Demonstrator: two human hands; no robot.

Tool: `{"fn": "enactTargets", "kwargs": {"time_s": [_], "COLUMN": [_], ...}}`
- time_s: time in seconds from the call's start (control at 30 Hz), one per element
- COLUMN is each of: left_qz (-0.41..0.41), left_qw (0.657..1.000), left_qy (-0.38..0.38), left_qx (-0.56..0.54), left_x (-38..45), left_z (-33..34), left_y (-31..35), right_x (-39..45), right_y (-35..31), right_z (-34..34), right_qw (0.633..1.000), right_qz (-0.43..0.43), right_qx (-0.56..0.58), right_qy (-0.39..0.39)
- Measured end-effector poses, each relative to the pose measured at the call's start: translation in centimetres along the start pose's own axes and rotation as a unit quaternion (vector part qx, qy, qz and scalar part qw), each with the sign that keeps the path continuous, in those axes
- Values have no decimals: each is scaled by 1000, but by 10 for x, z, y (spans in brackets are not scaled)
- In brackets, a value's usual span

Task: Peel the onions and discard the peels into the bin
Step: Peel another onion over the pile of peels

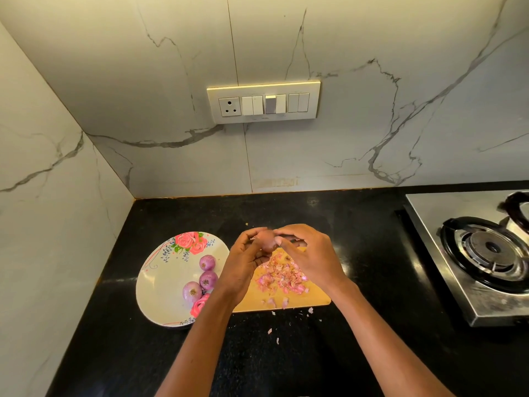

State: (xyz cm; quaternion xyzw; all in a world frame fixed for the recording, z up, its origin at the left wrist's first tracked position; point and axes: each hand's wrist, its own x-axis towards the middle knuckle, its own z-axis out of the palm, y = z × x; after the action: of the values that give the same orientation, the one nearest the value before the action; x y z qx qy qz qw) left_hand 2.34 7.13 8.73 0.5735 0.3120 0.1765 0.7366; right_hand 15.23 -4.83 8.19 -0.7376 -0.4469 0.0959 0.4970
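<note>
Both hands (243, 262) (312, 253) pinching onion (267, 242) above peel-strewn board (315, 296); plate (160, 282) left, stove (463, 270) right

We see a polished black stone tabletop (357, 253), speckled and glossy. The cutting board (312, 296) looks like smooth pale wood, strewn with thin, papery pink peels (282, 277). The flowered plate (160, 285) shines like glazed ceramic or melamine. The stove (446, 222) is brushed steel, and the veined marble-look wall tiles (286, 38) gleam softly.
</note>
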Motion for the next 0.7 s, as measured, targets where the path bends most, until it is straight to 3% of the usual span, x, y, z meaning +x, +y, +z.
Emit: {"fn": "enactTargets", "kwargs": {"time_s": [0.33,0.7], "left_qz": [45,34], "left_qw": [997,998], "left_qy": [37,20], "left_qx": [56,56], "left_x": [6,4], "left_z": [3,0], "left_y": [-9,-12], "right_x": [0,-1], "right_y": [-1,3], "right_z": [1,1], "right_qw": [998,1000], "right_qz": [-48,7], "right_qx": [-42,1], "right_qy": [23,-2]}}
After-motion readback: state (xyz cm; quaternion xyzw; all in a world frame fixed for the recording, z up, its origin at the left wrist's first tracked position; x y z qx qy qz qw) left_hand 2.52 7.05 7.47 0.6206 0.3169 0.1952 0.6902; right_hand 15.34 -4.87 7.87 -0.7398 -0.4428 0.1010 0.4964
